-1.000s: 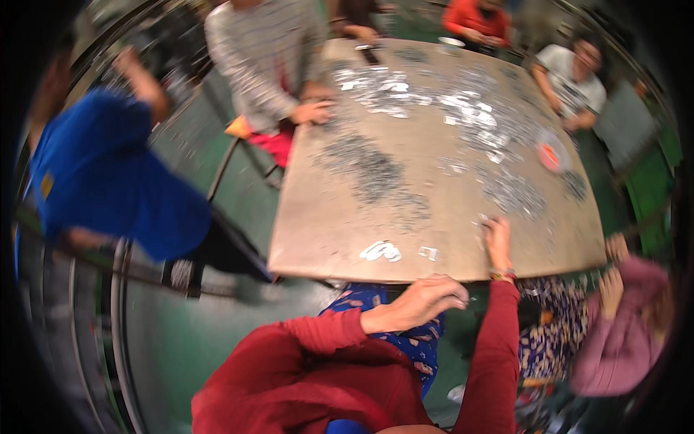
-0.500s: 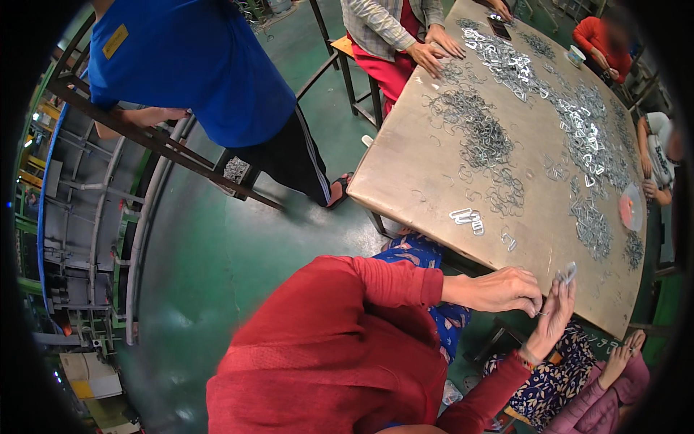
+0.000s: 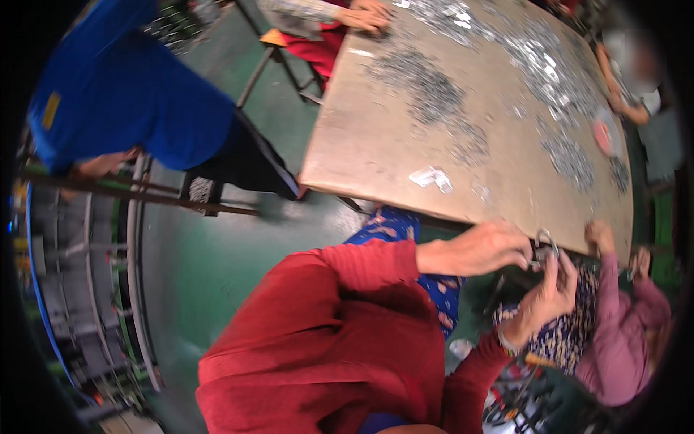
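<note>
My left hand [image 3: 481, 247] reaches in from the left, its thumb and fingers pinched at the near end of a looped metal clip [image 3: 547, 240]. Opposite it, my right hand [image 3: 546, 295] grips the same clip between thumb and fingertips, with the curved loop standing up above them. Both hands are just off the near edge of the table [image 3: 354, 155]. Motion blur hides the clip's finer shape, and I cannot make out whether a second small piece sits in the left fingertips. On the table beyond lie a few flat white-silver clips [image 3: 431, 179].
Heaps of thin grey wire hooks [image 3: 426, 87] and shiny metal clips [image 3: 538, 61] spread over the table. A clear tub with something red [image 3: 606, 132] stands at its right side. Co-workers sit around; one in a pink sleeve [image 3: 614, 340] is close at right. A person in blue [image 3: 137, 94] stands left.
My view has shifted, so the table sits further up and left. The clip's loop now stands up between my hands. The pink-sleeved co-worker's hand has moved to the table edge.
</note>
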`<state>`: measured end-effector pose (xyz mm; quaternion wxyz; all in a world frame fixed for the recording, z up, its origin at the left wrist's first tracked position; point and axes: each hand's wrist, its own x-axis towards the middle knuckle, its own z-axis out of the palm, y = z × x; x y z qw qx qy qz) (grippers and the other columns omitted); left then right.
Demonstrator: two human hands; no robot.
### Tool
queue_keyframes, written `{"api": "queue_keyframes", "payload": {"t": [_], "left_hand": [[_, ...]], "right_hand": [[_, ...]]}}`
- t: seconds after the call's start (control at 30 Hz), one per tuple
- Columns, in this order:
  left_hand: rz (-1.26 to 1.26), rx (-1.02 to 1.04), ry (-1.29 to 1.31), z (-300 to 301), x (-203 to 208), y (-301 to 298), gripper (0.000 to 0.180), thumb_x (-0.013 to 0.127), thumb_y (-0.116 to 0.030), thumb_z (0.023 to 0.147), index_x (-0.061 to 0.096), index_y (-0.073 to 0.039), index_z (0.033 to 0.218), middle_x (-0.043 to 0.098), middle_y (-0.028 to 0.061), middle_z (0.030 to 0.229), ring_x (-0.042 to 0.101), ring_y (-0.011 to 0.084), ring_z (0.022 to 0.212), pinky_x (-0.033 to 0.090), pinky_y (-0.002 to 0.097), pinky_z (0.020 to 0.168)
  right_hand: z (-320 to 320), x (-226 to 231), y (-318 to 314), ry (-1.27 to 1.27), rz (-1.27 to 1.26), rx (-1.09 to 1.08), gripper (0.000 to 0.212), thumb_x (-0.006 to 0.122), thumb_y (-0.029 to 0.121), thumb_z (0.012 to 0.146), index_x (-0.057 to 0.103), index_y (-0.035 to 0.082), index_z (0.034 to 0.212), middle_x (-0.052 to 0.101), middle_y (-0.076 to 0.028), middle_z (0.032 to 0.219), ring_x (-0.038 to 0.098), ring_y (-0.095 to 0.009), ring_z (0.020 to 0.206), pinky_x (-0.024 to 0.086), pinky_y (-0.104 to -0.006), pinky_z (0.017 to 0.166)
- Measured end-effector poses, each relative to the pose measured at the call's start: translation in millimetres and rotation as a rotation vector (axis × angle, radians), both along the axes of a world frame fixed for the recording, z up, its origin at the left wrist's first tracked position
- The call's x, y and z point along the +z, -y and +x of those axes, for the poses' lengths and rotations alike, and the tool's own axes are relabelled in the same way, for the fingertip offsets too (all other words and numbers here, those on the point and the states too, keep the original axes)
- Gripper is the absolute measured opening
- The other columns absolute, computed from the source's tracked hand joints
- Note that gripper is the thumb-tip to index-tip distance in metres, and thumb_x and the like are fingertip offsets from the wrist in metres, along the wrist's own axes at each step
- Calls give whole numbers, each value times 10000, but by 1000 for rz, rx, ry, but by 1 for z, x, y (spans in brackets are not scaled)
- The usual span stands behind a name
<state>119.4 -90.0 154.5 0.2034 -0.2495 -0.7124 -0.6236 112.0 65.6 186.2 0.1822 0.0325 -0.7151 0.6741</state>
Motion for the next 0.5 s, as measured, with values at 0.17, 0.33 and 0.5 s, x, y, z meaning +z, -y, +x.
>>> {"api": "queue_keyframes", "payload": {"t": [0.17, 0.33, 0.5], "left_hand": [[-21, -24, 91, -5, 0, -3, 89, 654, -91, 760, 601, -41, 811, 612, 63, 764, 582, 236, 745, 441, 340, 712], [-32, -28, 81, -8, -10, -2, 82, 652, -78, 763, 605, -41, 819, 611, 58, 763, 579, 230, 744, 437, 336, 719], [-74, 19, 96, -8, -17, 4, 87, 665, -74, 748, 608, -45, 808, 614, 55, 775, 585, 234, 759, 436, 338, 724]], "right_hand": [[1, -2, -7, -57, 1, 83, 148, 628, -101, 767, 607, -73, 911, 636, -131, 801, 577, -123, 597, 466, -202, 555], [5, -2, -3, -7, 40, 79, 150, 631, -104, 764, 613, -61, 907, 631, -116, 790, 578, -112, 588, 463, -190, 534], [0, -16, 3, 83, -97, 99, 142, 624, -105, 766, 606, -60, 899, 620, -115, 770, 575, -120, 580, 462, -206, 508]]}}
